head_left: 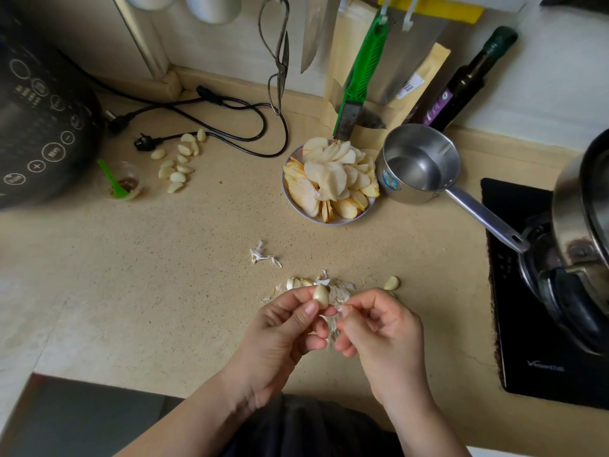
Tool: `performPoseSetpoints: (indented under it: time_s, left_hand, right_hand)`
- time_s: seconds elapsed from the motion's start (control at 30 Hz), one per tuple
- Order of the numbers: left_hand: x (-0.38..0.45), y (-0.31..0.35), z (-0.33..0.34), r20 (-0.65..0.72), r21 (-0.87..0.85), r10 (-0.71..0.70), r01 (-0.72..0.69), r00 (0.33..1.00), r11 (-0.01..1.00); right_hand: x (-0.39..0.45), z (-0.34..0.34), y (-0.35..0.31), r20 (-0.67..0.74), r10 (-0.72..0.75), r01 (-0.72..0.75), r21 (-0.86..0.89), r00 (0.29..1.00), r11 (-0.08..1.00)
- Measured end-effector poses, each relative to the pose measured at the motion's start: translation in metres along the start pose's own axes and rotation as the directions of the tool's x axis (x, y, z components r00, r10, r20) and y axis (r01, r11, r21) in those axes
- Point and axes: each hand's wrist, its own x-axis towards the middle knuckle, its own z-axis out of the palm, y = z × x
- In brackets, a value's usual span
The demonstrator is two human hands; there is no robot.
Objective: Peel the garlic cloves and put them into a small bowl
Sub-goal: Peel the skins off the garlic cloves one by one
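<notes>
My left hand (pixel 290 328) pinches a pale garlic clove (pixel 321 295) between thumb and fingers, just above the counter. My right hand (pixel 379 324) pinches a strip of papery skin (pixel 333 324) hanging from that clove. Loose skins and unpeeled cloves (pixel 298 282) lie on the counter right behind my hands. One more clove (pixel 391 283) lies to the right. Several peeled cloves (pixel 179 161) are heaped on the counter at the back left. A small clear bowl (pixel 123 181) with a green spoon stands beside them.
A plate of sliced fruit (pixel 329 184) sits at the back centre, a steel saucepan (pixel 418 163) to its right. A black cooker (pixel 39 120) fills the left, black cables (pixel 230 127) trail behind. An induction hob (pixel 534 324) with a pot is at the right.
</notes>
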Motion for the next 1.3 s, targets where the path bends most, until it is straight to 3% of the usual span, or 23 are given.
performPoseSetpoints:
  time_s: [0.13, 0.23, 0.33, 0.5, 0.9, 1.3]
  left_hand:
    - [-0.001, 0.001, 0.001, 0.029, -0.039, -0.031, 0.032, 0.999, 0.999]
    - [-0.001, 0.0, -0.001, 0.026, -0.014, -0.029, 0.029, 0.999, 0.999]
    - [-0.001, -0.002, -0.003, -0.005, 0.061, 0.001, -0.001, 1.0, 0.998]
    - [0.001, -0.006, -0.002, -0.07, 0.167, 0.07, -0.057, 0.995, 0.984]
    - [-0.001, -0.005, 0.001, -0.082, 0.096, 0.025, -0.017, 0.996, 0.995]
    - [0.0, -0.004, 0.001, -0.078, 0.081, 0.025, -0.019, 0.997, 0.997]
  right_hand:
    - [0.004, -0.006, 0.008, -0.061, -0.039, 0.034, -0.078, 0.997, 0.996]
    - [0.004, -0.007, 0.009, -0.009, -0.082, 0.08, -0.141, 0.997, 0.987]
    - [0.0, -0.002, 0.004, 0.082, -0.114, 0.12, -0.08, 0.99, 0.989]
    - [-0.001, 0.005, 0.0, 0.07, -0.094, 0.102, -0.121, 0.993, 0.987]
    - [-0.002, 0.0, 0.003, 0.129, -0.036, 0.028, 0.066, 0.991, 0.997]
    - [0.001, 0.0, 0.009, 0.122, -0.008, -0.005, 0.1, 0.993, 0.995]
